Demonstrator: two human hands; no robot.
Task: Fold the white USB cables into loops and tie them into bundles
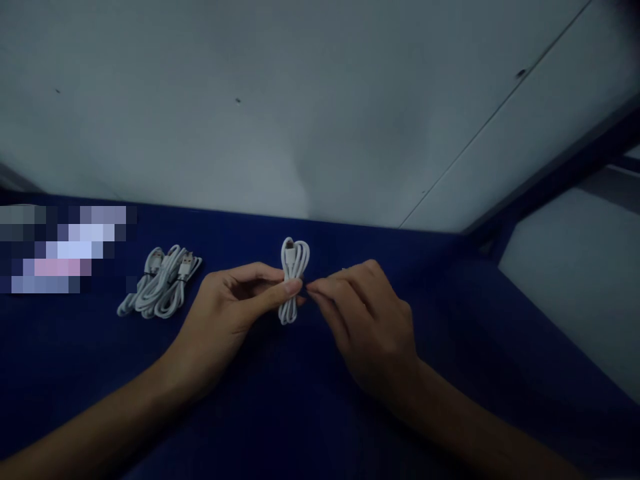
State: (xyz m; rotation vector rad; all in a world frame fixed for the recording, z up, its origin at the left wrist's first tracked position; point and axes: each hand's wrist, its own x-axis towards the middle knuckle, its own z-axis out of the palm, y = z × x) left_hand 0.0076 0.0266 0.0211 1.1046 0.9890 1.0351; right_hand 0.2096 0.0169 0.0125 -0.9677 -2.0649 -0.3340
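A coiled white USB cable (298, 252) stands upright between the thumb and fingers of my left hand (225, 303), pinched at its middle, with a plug showing near the top of its loops. Just to the right, my right hand (373, 320) is closed in a pinch, its fingertips close beside the coil. Whatever those fingertips hold, if anything, is too small and dark to make out. Several more coiled white USB cables (167, 287) with dark ties lie in a pile left of my left hand, some with metal plugs facing up.
Everything lies on a dark blue surface (260, 407). A pale wall panel (250, 153) rises behind it, and another pale panel (575, 267) stands at the right. A pixelated patch hides what is at the far left.
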